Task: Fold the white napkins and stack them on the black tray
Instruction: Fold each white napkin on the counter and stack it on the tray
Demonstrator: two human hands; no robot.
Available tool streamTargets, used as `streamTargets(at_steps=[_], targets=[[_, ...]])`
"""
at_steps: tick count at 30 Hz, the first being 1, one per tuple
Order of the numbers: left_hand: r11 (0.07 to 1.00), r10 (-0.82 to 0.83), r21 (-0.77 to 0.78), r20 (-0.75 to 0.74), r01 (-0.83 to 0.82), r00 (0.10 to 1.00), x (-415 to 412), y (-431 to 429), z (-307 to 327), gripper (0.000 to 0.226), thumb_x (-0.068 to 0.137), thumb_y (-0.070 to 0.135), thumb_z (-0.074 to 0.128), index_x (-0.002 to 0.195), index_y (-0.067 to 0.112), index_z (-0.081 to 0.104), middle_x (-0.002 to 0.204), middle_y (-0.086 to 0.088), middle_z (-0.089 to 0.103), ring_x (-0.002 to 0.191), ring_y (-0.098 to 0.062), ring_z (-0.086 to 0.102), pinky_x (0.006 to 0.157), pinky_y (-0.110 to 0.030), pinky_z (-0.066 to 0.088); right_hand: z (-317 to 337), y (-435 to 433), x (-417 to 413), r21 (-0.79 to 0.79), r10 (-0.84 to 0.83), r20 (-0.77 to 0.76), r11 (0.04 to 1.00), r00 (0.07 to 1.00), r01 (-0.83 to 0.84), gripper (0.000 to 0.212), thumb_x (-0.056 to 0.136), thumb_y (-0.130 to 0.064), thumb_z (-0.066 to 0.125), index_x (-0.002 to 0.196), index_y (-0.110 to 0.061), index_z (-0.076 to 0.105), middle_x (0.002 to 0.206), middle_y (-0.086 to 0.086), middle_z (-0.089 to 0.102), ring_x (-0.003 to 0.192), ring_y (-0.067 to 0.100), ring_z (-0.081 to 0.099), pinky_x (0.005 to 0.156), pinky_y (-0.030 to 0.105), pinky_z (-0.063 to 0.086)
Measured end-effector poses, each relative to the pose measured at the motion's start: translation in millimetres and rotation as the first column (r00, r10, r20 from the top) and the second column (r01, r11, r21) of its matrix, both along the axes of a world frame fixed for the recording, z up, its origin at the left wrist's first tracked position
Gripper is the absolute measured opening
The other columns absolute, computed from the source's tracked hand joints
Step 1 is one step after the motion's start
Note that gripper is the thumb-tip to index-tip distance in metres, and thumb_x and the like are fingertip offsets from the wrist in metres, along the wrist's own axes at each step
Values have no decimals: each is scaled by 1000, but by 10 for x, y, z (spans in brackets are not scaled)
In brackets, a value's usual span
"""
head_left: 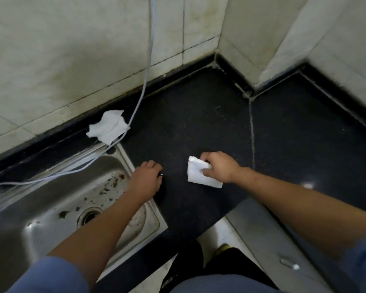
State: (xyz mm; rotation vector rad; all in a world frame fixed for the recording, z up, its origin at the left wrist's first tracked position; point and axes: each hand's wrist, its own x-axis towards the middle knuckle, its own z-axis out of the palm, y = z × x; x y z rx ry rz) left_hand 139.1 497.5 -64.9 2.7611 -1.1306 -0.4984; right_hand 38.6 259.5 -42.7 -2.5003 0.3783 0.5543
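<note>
The right hand point(218, 167) pinches a folded white napkin point(202, 173) between thumb and fingers point(206, 171), the paper lying on the black counter point(178, 123) just left of them. The left hand point(146, 179) rests palm-down, fingers curled at the sink point(51, 197) rim, holding nothing that I can see. A second napkin point(107, 126), crumpled and soft, lies well beyond the left fingertips under a pale cable point(145, 77). Pulling it could snag the cable or tear the thin tissue; the stained steel basin nearby would soil anything that slips. No separate tray is visible to me.
</note>
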Motion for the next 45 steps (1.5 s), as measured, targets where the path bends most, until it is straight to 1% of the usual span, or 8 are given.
streamTargets(at_steps=[6, 12, 19, 26, 28, 31, 36, 45], targets=[[967, -243, -74, 33, 245, 970, -226, -917, 262, 26, 92, 21, 52, 116, 14, 59, 110, -7, 59, 102, -25, 56, 82, -36, 44, 396, -445, -1024, -224, -61, 206, 969, 977, 107, 27, 93, -49, 51, 103, -24, 56, 100, -1, 66, 90, 24, 61, 71, 37, 47], [830, -525, -152, 107, 536, 844, -1158, -1866, 589, 26, 90, 18, 56, 114, 10, 61, 106, -10, 60, 99, -30, 57, 79, -40, 47, 719, -728, -2578, -358, -267, 281, 862, 922, 359, 32, 97, -47, 45, 110, -21, 58, 110, -2, 60, 94, 25, 60, 74, 36, 45], [587, -765, -166, 205, 792, 610, -3099, -2523, 921, 30, 91, 25, 53, 119, 16, 58, 112, -5, 59, 104, -26, 57, 83, -40, 49, 1012, -593, -4730, -462, -511, 322, 650, 797, 603, 31, 96, -46, 48, 109, -20, 58, 107, -2, 59, 93, 26, 60, 66, 34, 36], [223, -930, -168, 259, 960, 262, -5201, -3000, 1215, 29, 93, 26, 50, 120, 15, 56, 112, -4, 57, 103, -24, 57, 81, -37, 49, 1286, -231, -6802, -487, -743, 364, 362, 562, 795, 30, 96, -45, 48, 106, -19, 58, 105, -2, 57, 91, 25, 59, 69, 36, 41], [162, -939, -153, 278, 975, 200, -5566, -3097, 1281, 27, 93, 27, 50, 116, 15, 56, 110, -4, 57, 103, -25, 57, 80, -37, 48, 1296, -158, -7140, -483, -768, 379, 312, 517, 818, 28, 96, -44, 49, 106, -20, 58, 105, -2, 57, 91, 24, 59, 67, 35, 40], [1, -955, -157, 293, 988, 48, -6369, -3298, 1280, 24, 92, 27, 50, 113, 17, 57, 108, -3, 57, 101, -25, 57, 79, -36, 46, 1303, 5, -7853, -481, -832, 381, 194, 403, 855, 26, 96, -43, 49, 106, -20, 58, 106, -4, 59, 94, 23, 59, 68, 34, 39], [-200, -946, -153, 289, 968, -149, -7760, -3672, 1227, 29, 93, 29, 48, 118, 18, 56, 111, -2, 57, 102, -24, 57, 80, -38, 49, 1286, 116, -9011, -506, -901, 359, 29, 242, 862, 27, 96, -44, 47, 105, -21, 56, 105, -2, 65, 97, 25, 60, 68, 33, 37], [-469, -865, -209, 304, 858, -398, -10018, -4111, 1536, 28, 94, 27, 49, 119, 17, 55, 112, -3, 57, 102, -24, 56, 78, -37, 47, 1632, 284, -10760, -507, -903, 426, -284, -50, 814, 21, 96, -39, 49, 98, -19, 52, 92, 7, 65, 88, 33, 60, 59, 35, 32]])
